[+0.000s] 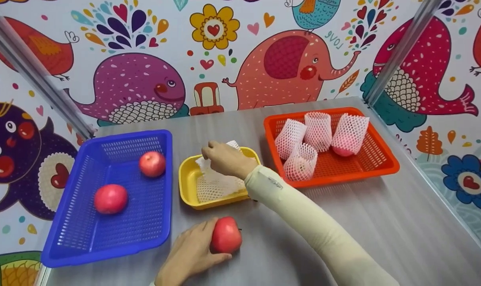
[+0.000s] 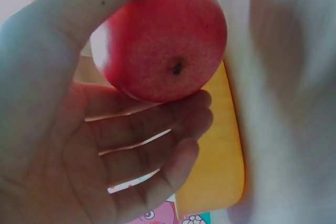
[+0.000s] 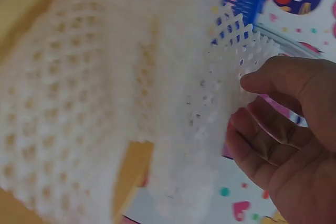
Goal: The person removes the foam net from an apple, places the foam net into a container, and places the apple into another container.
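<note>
"Where is the apple sitting against the left grip?"

"It is sitting between the thumb and fingers. The left grip is grasping it just in front of the yellow basket; whether it is touching the table is not showing clearly."

"And what is the right grip doing?"

"It is pinching a white foam net between thumb and fingertips, over the yellow basket, farther from the person than the apple."

"What is lying around, and what is getting in the way?"

"More foam netting is lying in the yellow basket, and the right grip is partly covering it. A pale sleeve is crossing the table between the apple and the red basket. The blue basket is standing to the left."

"How is the count coming out?"

"3 baskets are standing there: 1 blue, 1 yellow, 1 red. 2 loose apples are resting in the blue basket, and 1 apple is sitting in the left grip. 4 net-wrapped fruits are lying in the red basket. The yellow basket's nets are overlapping, so their number is not showing."
</note>
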### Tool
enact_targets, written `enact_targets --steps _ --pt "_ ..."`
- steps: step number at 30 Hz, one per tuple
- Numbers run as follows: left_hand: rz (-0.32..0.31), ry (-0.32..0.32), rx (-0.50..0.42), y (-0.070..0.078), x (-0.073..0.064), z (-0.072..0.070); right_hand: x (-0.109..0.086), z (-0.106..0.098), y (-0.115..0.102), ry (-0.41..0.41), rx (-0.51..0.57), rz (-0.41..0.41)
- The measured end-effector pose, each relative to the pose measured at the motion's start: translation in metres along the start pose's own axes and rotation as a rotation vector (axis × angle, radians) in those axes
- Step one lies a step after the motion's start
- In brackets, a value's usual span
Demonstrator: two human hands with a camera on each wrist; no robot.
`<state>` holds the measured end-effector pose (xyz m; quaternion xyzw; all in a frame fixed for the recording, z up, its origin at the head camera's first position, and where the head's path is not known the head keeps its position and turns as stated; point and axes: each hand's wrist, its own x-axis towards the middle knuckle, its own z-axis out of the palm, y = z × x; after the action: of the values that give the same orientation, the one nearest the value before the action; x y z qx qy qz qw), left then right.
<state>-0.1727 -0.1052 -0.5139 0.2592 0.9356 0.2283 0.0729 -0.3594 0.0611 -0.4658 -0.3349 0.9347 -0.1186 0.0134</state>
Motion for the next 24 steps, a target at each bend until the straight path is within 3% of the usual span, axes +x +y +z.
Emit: enact_targets --steps 6,10,14,19,24 --pt "-0.007 -0.004 -0.005 -0.001 0.001 0.000 0.008 0.031 0.009 -0.201 -0.064 0.051" --pt "-0.019 -0.017 -0.011 0.000 0.001 -0.001 0.006 0.036 0.015 -0.254 -0.042 0.062" --pt "-0.013 -0.013 -0.009 0.000 0.001 -0.001 0.000 0.026 0.017 -0.214 -0.015 0.067" --pt "0.005 0.004 0.005 -0.001 0.001 -0.001 -0.020 -0.001 0.012 -0.111 0.018 0.054" --pt "0.021 0.031 0.028 -0.001 -0.002 -0.001 -0.052 -0.028 0.004 0.056 -0.019 -0.043"
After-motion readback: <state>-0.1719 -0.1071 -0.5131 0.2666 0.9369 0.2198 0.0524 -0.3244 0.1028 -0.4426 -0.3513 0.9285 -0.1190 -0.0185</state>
